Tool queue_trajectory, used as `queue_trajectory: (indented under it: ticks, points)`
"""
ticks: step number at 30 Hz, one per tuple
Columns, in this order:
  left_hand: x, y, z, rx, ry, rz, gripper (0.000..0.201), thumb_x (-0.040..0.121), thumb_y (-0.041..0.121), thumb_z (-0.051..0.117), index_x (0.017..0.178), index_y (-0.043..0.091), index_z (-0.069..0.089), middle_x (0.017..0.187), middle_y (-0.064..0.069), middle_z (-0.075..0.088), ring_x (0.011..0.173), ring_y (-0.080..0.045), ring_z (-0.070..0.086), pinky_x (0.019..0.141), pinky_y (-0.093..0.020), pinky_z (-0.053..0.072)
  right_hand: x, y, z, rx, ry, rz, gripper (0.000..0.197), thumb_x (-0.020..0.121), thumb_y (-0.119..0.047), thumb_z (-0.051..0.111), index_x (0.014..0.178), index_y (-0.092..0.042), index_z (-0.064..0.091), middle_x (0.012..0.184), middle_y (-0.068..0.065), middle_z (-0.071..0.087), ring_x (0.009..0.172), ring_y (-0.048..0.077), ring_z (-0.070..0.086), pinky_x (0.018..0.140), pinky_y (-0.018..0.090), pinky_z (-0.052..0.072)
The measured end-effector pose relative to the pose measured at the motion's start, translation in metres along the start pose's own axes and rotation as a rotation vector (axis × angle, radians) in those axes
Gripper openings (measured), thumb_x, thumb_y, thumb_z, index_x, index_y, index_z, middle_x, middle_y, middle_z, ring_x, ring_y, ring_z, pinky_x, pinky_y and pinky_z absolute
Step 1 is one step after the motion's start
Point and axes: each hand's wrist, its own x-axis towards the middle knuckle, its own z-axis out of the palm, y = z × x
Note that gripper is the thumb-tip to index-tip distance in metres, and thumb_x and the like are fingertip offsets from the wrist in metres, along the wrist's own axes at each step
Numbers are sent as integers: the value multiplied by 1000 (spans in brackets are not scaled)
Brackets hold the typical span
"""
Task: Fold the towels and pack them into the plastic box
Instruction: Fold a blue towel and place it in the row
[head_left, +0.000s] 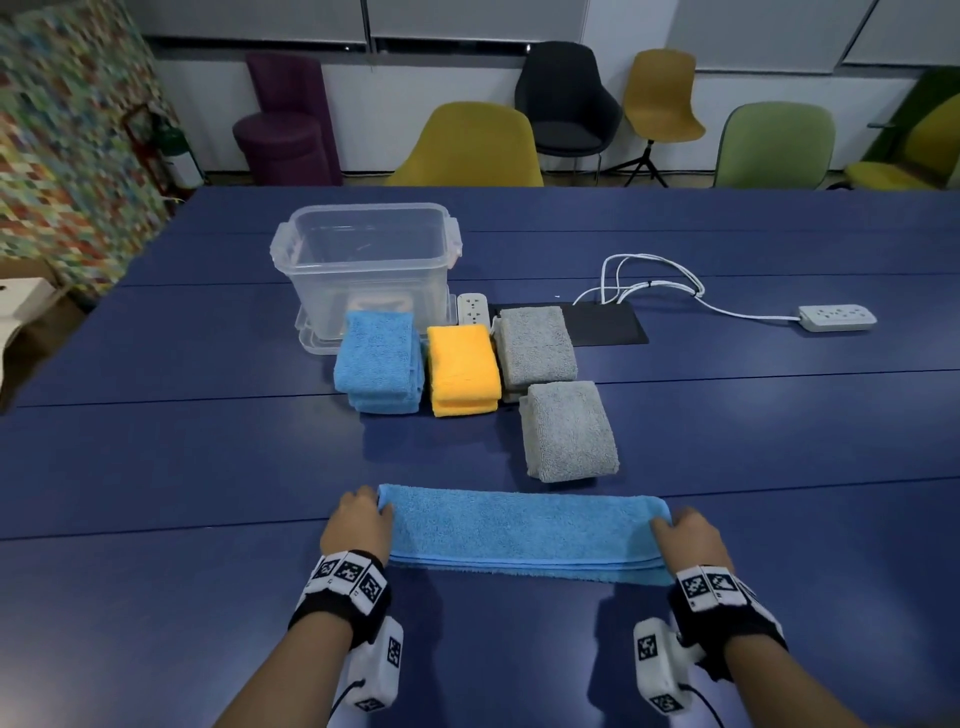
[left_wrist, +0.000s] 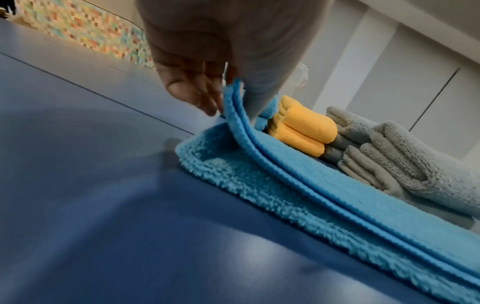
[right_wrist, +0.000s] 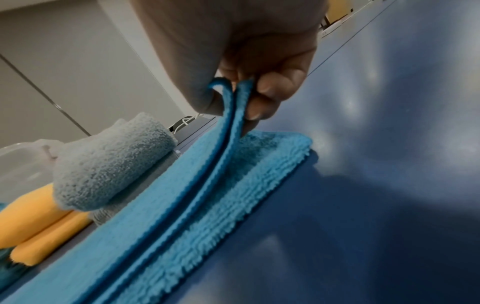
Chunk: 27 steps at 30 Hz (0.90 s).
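Near the blue table's (head_left: 208, 597) front edge, a blue towel (head_left: 524, 527) is pinched at its ends by left hand (head_left: 358, 525) and right hand (head_left: 688, 538); clear plastic box (head_left: 363, 260) stands behind. No legible writing noted.

blue table (head_left: 208, 467); blue, yellow (head_left: 462, 371), grey towels (head_left: 569, 431).

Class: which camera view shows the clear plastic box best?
The head view: the plastic box stands whole there, open and empty. The right wrist view catches only a blurred corner; the left wrist view only a sliver behind the left hand.
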Motion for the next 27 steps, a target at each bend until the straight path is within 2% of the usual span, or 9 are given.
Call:
queue_trajectory:
  ticks: [5, 8, 11, 16, 21, 23, 24, 26, 27]
  points:
    - [3, 5, -4, -147, 26, -15, 28, 100, 26, 36, 114, 3, 44, 103, -20, 61, 92, -36, 59, 70, -38, 44, -3, -4, 0, 145, 15, 14, 17, 86, -17, 50, 85, -1, 47, 83, 16, 53, 73, 31, 52, 60, 31, 41]
    - [7, 2, -2, -167, -20, -36, 25, 101, 26, 30, 109, 5, 40, 98, -20, 62, 87, -34, 60, 70, -39, 45, -5, -2, 6, 159, -30, 33, 13, 86, -10, 50, 91, 1, 48, 88, 19, 54, 74, 36, 59, 61, 40, 54]
    - [9, -7, 3, -61, -105, 1, 15, 102, 25, 26, 99, 11, 30, 101, -19, 63, 84, -29, 59, 77, -41, 48, -5, 1, 12, 118, -55, 38, 14, 88, -8, 48, 95, 4, 51, 89, 19, 53, 80, 40, 61, 68, 49, 56]
    - [20, -10, -1, -117, -74, -14, 25, 102, 28, 23, 114, 9, 36, 104, -17, 61, 81, -26, 52, 74, -38, 42, -6, 6, 16, 75, -34, -48, 20, 92, -17, 49, 106, -3, 52, 98, 20, 60, 89, 34, 58, 74, 34, 47]
    - [22, -11, -2, 18, -95, 15, 29, 101, 27, 27, 122, 10, 36, 103, -15, 63, 88, -29, 60, 75, -37, 45, -19, 15, 15, -141, -36, -45, 23, 94, -36, 47, 95, -16, 37, 89, 3, 52, 79, 23, 51, 66, 28, 38]
    - [24, -12, 2, 13, -13, 23, 31, 100, 24, 36, 127, 9, 38, 104, -17, 62, 86, -31, 59, 70, -36, 42, -19, 15, 15, -162, 97, -147, 20, 92, -31, 51, 97, -15, 42, 95, 4, 54, 88, 26, 53, 69, 32, 41]
    - [25, -13, 4, 23, 94, 75, 34, 96, 19, 48, 127, 6, 43, 103, -20, 61, 85, -34, 60, 67, -38, 42, -18, 14, 18, -169, 176, -249, 18, 90, -25, 54, 101, -12, 49, 101, 6, 56, 93, 28, 54, 74, 35, 43]
    - [26, -4, 8, 128, 187, 265, 42, 82, 14, 65, 122, 5, 54, 98, -20, 64, 80, -37, 63, 61, -42, 49, -17, 7, 30, -195, 260, -524, 26, 85, -15, 58, 110, -7, 59, 110, 11, 61, 100, 31, 58, 85, 40, 47]
    - [22, 4, 9, 163, 165, 398, 41, 81, 19, 61, 121, 10, 55, 100, -15, 67, 83, -34, 66, 61, -41, 53, -18, 3, 39, -230, 255, -652, 32, 83, -17, 56, 113, -5, 60, 114, 12, 63, 103, 32, 61, 89, 40, 48]
